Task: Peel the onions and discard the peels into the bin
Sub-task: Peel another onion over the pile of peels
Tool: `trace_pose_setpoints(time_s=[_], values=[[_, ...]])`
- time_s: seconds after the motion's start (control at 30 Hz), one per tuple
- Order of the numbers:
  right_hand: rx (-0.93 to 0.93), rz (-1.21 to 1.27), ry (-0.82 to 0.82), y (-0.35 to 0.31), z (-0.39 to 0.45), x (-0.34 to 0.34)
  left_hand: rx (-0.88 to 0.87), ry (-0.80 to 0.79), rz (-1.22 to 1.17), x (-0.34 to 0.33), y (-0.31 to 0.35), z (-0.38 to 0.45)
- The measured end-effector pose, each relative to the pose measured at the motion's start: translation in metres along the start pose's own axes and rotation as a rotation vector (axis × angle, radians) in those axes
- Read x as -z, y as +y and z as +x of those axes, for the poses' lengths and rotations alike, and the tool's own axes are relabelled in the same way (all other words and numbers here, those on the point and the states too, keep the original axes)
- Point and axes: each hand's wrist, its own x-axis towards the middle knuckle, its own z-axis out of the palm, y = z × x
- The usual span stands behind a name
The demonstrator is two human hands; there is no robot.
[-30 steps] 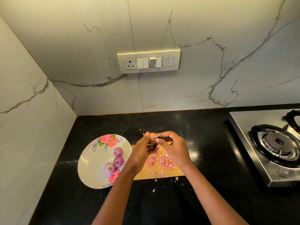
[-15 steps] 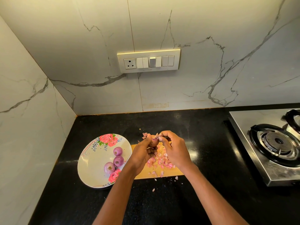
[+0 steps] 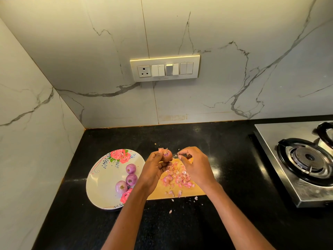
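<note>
Countertop [image 3: 225, 159] black, walls [image 3: 234, 42] marbled, stove [image 3: 297, 159] right.

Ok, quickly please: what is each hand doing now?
Left hand: grips the onion.
Right hand: pinches a small peel scrap.

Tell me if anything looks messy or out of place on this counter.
A few onion peel scraps have spilled off the wooden cutting board onto the black countertop near its front edge. The main peel pile is on the board.
</note>
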Motion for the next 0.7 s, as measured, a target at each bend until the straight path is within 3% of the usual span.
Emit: trace_pose_setpoints(time_s=[0.27, 0.47, 0.7], values=[[0.112, 0.098, 0.001, -0.02, 0.002, 0.0, -0.062, -0.04, -0.001, 0.0, 0.002, -0.003], [0.212, 0.051, 0.066, -0.019, -0.001, -0.001, -0.099, -0.025, 0.034, -0.001, 0.0, -0.002], [0.273, -0.026, 0.03, -0.022, -0.002, 0.002, -0.136, -0.038, 0.07, -0.003, -0.003, 0.0]])
